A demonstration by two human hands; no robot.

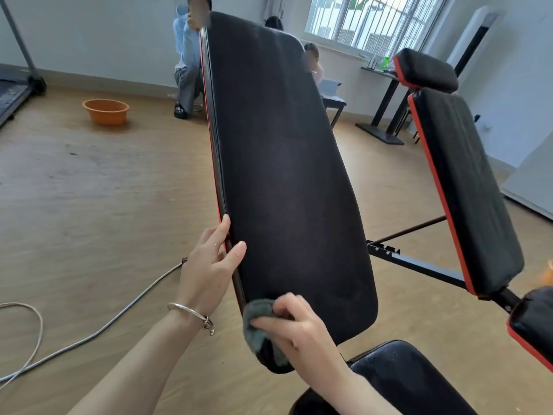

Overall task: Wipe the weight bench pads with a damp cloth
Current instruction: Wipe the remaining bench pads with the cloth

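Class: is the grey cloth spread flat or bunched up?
Bunched: the grey cloth sits crumpled under the right hand at the black padded backrest's lower corner.

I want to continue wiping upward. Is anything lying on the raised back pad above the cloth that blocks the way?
Nothing visible does. The back pad is bare above the cloth in the right hand; the left hand only holds its left edge.

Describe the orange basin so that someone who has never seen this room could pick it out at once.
Start from the tall black backrest pad raised in the middle of the view and look to its left, across the wooden floor toward the far wall. There the orange basin sits alone on the floor. It is the only round, open, orange thing in the room.
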